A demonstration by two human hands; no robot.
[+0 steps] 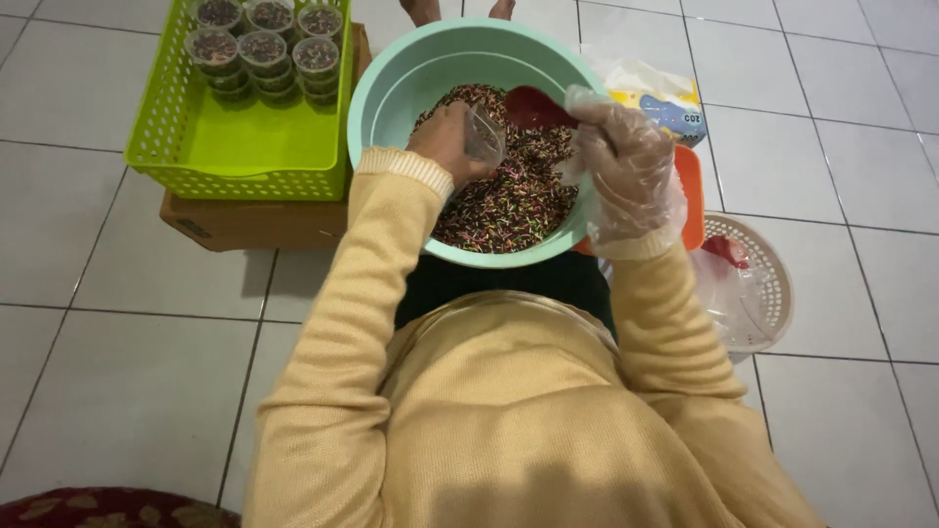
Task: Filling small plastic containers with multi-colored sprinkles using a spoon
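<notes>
A teal bowl on the floor holds dark sprinkles with coloured bits. My left hand is bare and grips a small clear plastic cup tilted over the sprinkles. My right hand wears a clear plastic glove and holds a red spoon, whose scoop sits just right of the cup's mouth. Both hands hover above the middle of the bowl.
A lime green basket at the upper left rests on a cardboard box and holds several filled, lidded cups. Right of the bowl lie an orange tray, a printed packet and a white round basket with plastic bags. Someone's feet show beyond the bowl.
</notes>
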